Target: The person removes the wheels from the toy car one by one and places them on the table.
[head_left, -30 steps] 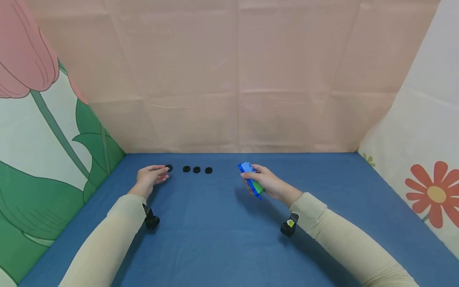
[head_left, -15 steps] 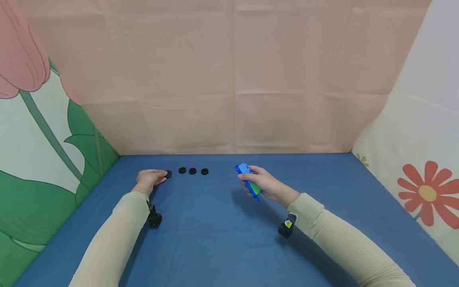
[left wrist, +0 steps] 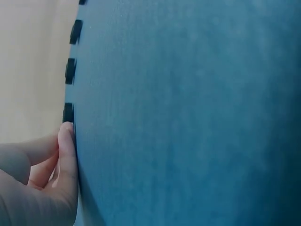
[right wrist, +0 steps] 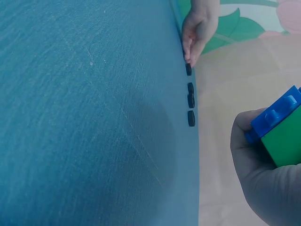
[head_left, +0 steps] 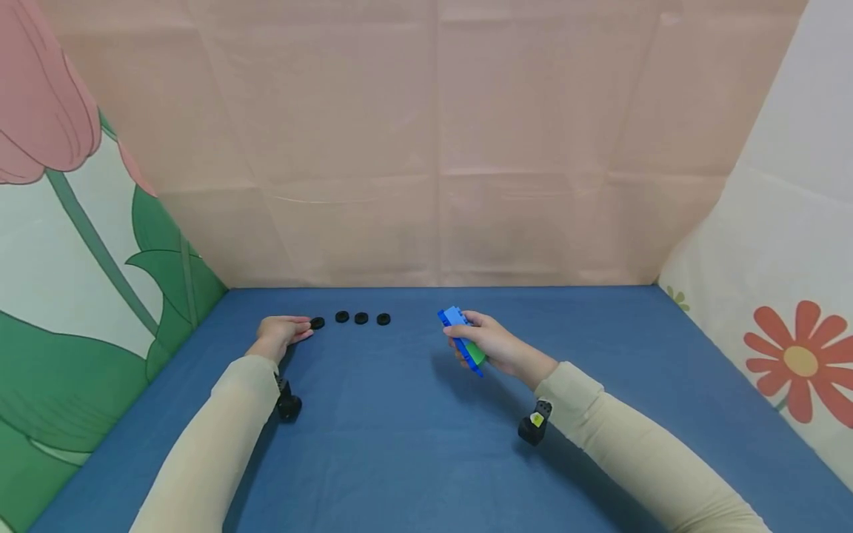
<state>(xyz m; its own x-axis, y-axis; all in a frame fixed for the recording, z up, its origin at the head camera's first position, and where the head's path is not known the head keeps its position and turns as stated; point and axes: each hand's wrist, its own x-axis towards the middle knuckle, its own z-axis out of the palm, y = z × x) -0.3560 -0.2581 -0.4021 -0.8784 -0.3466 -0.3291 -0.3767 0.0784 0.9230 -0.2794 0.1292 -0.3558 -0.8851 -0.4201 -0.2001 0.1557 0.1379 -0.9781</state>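
Fingertips of my left hand [head_left: 276, 337] pinch the edge of a small black toy tyre [head_left: 317, 323], which lies flat at the left end of a row. Three more black tyres [head_left: 361, 318] lie to its right near the back of the table. In the left wrist view, the thumb and fingers come together right at the nearest tyre [left wrist: 68, 113]. My right hand [head_left: 496, 344] grips a toy brick build, blue [head_left: 456, 317] with a green part [head_left: 475, 351], held tilted above the table. Studs show on its blue brick [right wrist: 276, 115] in the right wrist view; my palm hides part of it.
A blue cloth [head_left: 400, 437] covers the table. Behind the tyres rises a beige backdrop [head_left: 433, 148]. Flower-printed panels flank the table, a tulip panel [head_left: 73, 370] on the left and a white panel [head_left: 753, 244] on the right.
My left hand has lowered the tyre from a tilted hold until it lies flat in line with the others. The right hand and its brick build have stayed nearly still.
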